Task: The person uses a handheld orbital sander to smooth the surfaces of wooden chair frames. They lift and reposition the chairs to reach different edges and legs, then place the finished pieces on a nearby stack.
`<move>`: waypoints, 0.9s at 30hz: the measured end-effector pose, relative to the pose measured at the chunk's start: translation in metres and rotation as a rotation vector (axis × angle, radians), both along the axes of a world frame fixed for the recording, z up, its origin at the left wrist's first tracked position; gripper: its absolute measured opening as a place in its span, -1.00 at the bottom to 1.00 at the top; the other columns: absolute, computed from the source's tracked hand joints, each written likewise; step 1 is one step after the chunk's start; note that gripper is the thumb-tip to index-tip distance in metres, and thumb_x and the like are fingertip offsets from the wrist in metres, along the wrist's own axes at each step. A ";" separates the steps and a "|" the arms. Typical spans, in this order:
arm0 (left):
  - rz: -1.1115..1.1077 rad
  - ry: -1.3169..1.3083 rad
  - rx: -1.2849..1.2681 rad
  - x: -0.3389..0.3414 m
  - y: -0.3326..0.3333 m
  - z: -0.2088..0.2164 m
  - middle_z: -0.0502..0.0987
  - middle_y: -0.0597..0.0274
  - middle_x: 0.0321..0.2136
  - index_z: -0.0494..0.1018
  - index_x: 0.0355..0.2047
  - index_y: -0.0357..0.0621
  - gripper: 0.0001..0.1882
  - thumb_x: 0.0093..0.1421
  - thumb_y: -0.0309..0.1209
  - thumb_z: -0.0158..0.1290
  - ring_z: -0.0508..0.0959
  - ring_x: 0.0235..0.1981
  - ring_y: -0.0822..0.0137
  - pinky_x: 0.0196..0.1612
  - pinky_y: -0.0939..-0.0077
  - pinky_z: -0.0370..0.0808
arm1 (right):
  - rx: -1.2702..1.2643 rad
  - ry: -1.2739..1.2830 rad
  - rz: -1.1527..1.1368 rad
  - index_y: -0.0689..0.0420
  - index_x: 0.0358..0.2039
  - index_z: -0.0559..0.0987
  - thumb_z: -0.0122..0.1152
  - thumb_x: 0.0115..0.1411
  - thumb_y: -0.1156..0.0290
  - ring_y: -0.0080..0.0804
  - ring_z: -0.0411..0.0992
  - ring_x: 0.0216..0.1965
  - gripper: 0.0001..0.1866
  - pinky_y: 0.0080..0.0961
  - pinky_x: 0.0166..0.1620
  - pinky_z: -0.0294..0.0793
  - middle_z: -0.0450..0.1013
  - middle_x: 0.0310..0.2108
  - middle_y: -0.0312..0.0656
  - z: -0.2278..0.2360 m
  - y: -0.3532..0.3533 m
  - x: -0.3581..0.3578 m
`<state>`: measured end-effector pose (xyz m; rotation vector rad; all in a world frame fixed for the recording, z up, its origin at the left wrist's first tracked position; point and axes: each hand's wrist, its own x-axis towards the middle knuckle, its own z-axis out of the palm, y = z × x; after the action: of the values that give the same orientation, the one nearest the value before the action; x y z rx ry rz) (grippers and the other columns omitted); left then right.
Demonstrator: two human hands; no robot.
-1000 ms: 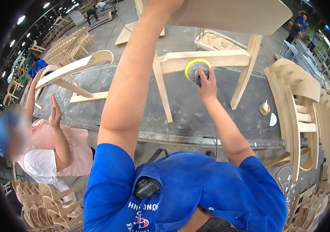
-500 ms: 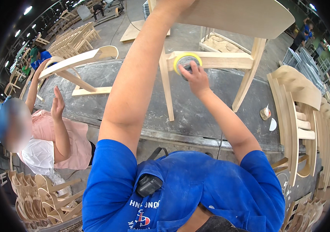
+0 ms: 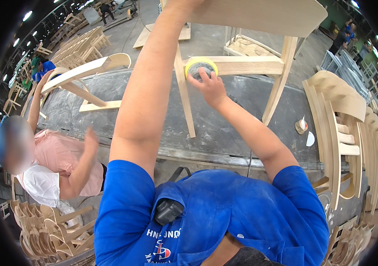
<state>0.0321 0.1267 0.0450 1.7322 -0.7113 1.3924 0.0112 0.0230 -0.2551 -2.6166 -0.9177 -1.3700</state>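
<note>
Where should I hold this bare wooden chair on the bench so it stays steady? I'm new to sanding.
Judging by its pose, take the chair by the seat edge from above, as the left hand does; this leaves the rail free for the sander.

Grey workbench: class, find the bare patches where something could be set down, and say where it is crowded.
Workbench: bare between the chair's front legs below the right hand, and between that chair and the co-worker's chair frame. Crowded by the stacked chair backs and small bottle.

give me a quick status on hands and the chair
Right hand presses sander on chair rail. Left hand up on the seat edge, mostly hidden. Nothing blocking.
</note>
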 end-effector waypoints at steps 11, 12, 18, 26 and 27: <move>-0.026 0.025 -0.020 -0.003 0.000 0.000 0.46 0.01 -0.57 0.45 -0.50 -0.29 -0.59 0.12 -0.11 0.16 0.44 -0.51 0.19 -0.37 0.34 0.36 | 0.149 0.165 0.027 -0.37 0.02 0.47 0.12 -0.03 0.55 -0.09 0.34 -0.20 -0.40 -0.27 -0.23 0.48 0.25 0.00 -0.14 -0.023 -0.042 0.006; -0.036 0.040 -0.019 -0.003 0.000 -0.001 0.46 0.03 -0.58 0.45 -0.51 -0.29 -0.60 0.12 -0.12 0.15 0.44 -0.51 0.22 -0.38 0.34 0.36 | 0.200 0.186 0.019 -0.34 0.03 0.48 0.10 -0.03 0.58 -0.07 0.36 -0.17 -0.39 -0.25 -0.16 0.47 0.25 0.01 -0.10 -0.023 -0.052 0.009; -0.076 0.035 -0.026 0.000 -0.001 0.001 0.41 0.18 -0.62 0.44 -0.53 -0.28 -0.64 0.16 -0.19 0.15 0.35 -0.53 0.40 -0.41 0.46 0.32 | 0.444 0.121 -0.122 -0.30 0.06 0.44 0.20 -0.08 0.59 0.11 0.35 -0.06 -0.34 -0.14 -0.06 0.45 0.23 0.02 -0.01 -0.030 -0.110 0.021; -0.171 0.073 -0.078 -0.004 -0.005 -0.003 0.30 0.43 -0.66 0.38 -0.56 -0.25 -0.68 0.21 -0.27 0.11 0.24 -0.55 0.58 -0.49 0.58 0.21 | 0.855 0.183 -0.249 -0.13 0.15 0.29 0.39 -0.11 0.49 0.19 0.27 0.03 -0.23 -0.09 0.03 0.38 0.15 0.04 0.14 -0.038 -0.163 0.019; -0.173 0.073 -0.068 -0.004 -0.004 -0.002 0.29 0.46 -0.66 0.37 -0.56 -0.23 -0.68 0.22 -0.28 0.10 0.23 -0.56 0.60 -0.51 0.60 0.19 | 0.866 0.170 -0.239 -0.13 0.14 0.29 0.39 -0.11 0.50 0.19 0.27 0.03 -0.23 -0.10 0.03 0.39 0.15 0.04 0.14 -0.039 -0.161 0.018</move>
<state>0.0280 0.1230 0.0427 1.6195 -0.7462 1.2159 0.0290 -0.1376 -0.2943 -2.1234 0.0482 -1.1782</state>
